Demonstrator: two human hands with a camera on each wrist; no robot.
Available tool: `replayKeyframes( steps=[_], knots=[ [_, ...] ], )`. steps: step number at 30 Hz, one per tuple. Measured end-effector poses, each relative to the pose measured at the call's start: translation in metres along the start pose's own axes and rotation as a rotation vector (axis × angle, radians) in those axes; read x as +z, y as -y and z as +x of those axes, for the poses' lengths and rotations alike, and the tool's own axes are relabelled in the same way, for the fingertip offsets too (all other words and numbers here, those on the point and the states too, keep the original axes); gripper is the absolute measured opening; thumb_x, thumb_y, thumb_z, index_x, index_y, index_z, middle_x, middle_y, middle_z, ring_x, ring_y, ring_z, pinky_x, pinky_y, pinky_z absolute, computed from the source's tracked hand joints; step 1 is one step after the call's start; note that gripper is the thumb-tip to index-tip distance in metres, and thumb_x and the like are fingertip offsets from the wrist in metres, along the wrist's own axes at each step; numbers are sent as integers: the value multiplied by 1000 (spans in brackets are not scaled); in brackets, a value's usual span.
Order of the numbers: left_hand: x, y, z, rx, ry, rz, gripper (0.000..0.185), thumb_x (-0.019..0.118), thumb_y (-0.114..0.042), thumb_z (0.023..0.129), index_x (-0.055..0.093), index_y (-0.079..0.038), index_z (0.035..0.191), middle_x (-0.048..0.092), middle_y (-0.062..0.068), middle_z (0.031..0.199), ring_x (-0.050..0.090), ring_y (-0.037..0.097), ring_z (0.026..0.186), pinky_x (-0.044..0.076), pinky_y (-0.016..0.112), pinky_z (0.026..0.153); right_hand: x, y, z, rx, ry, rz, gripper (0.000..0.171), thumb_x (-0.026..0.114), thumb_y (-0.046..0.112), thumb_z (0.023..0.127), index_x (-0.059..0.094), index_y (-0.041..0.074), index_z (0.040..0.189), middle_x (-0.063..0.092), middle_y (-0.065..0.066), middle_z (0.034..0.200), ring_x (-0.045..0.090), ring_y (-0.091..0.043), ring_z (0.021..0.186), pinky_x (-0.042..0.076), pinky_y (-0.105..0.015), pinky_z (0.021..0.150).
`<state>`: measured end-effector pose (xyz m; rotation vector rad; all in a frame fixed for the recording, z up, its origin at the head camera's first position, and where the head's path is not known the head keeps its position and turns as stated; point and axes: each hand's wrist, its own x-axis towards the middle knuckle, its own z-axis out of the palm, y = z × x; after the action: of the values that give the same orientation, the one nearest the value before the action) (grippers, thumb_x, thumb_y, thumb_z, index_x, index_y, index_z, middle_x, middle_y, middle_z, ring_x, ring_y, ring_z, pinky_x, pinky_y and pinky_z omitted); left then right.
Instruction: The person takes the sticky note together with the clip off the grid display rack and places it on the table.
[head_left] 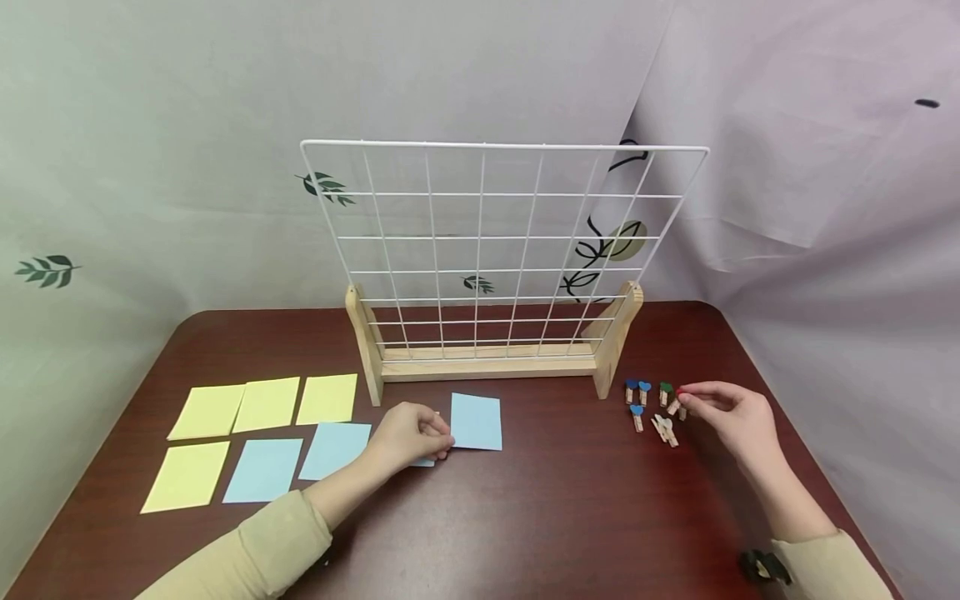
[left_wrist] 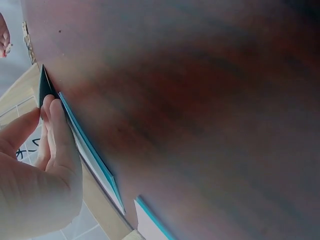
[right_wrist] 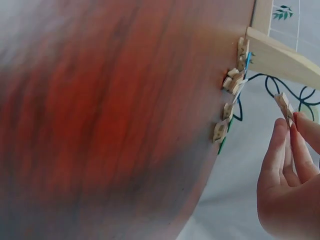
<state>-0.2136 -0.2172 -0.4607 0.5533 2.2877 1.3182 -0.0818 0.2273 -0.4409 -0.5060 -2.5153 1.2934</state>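
Observation:
My left hand [head_left: 408, 435] pinches the lower left corner of a light blue paper note [head_left: 476, 422], in front of the wire grid. Another blue note [head_left: 423, 462] lies partly hidden beneath that hand; in the left wrist view, its edge [left_wrist: 95, 150] runs just below the fingers. On the right, my right hand [head_left: 738, 421] holds a small wooden clothespin [right_wrist: 285, 107] between thumb and fingertips, raised off the table in the right wrist view. A red piece [head_left: 681, 392] shows at its end. Several more clothespins [head_left: 637, 417] with blue, green and white tops lie beside that hand.
A white wire grid [head_left: 480, 237] stands upright in a wooden base [head_left: 487, 368] at the table's back. Several yellow notes [head_left: 266, 406] and two more blue notes [head_left: 262, 471] lie at the left. A dark object [head_left: 765, 567] sits by the right sleeve.

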Motion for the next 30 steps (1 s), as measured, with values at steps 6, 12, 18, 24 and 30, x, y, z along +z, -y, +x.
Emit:
replayKeyframes(
  steps=[6, 12, 18, 24, 30],
  knots=[
    [-2, 1, 1, 19, 15, 77, 7, 81, -4, 89, 78, 2, 85, 77, 9, 70, 72, 10, 61, 61, 22, 60, -6, -8, -2, 15, 35, -18, 31, 79, 16, 98, 76, -10, 115, 81, 14, 84, 71, 11, 76, 55, -9, 68],
    [-4, 0, 3, 17, -1, 177, 8, 84, -8, 88, 79, -4, 82, 75, 1, 67, 67, 5, 59, 56, 21, 61, -12, -17, -2, 62, 101, -68, 32, 79, 20, 98, 77, -7, 115, 80, 19, 82, 70, 11, 75, 52, -11, 67],
    [-6, 0, 5, 38, -12, 223, 9, 84, -7, 87, 79, -5, 80, 74, -1, 65, 65, 4, 58, 55, 21, 62, -17, -21, -1, 104, 181, -83, 33, 78, 20, 98, 76, -8, 116, 80, 14, 83, 72, 6, 76, 56, -16, 68],
    [-6, -1, 4, 46, -17, 247, 9, 84, -7, 87, 79, -6, 79, 73, -2, 64, 64, 3, 59, 53, 22, 61, -17, -27, 0, 90, 242, -122, 29, 79, 15, 97, 77, -9, 113, 82, 3, 86, 71, 5, 74, 59, -17, 66],
    [-6, -1, 4, 43, -22, 269, 9, 86, -9, 86, 79, -7, 80, 73, -3, 64, 64, 3, 58, 53, 21, 62, -14, -30, 1, 90, 265, -133, 27, 79, 10, 96, 77, -11, 112, 83, -6, 89, 72, 4, 73, 61, -18, 67]
  ],
)
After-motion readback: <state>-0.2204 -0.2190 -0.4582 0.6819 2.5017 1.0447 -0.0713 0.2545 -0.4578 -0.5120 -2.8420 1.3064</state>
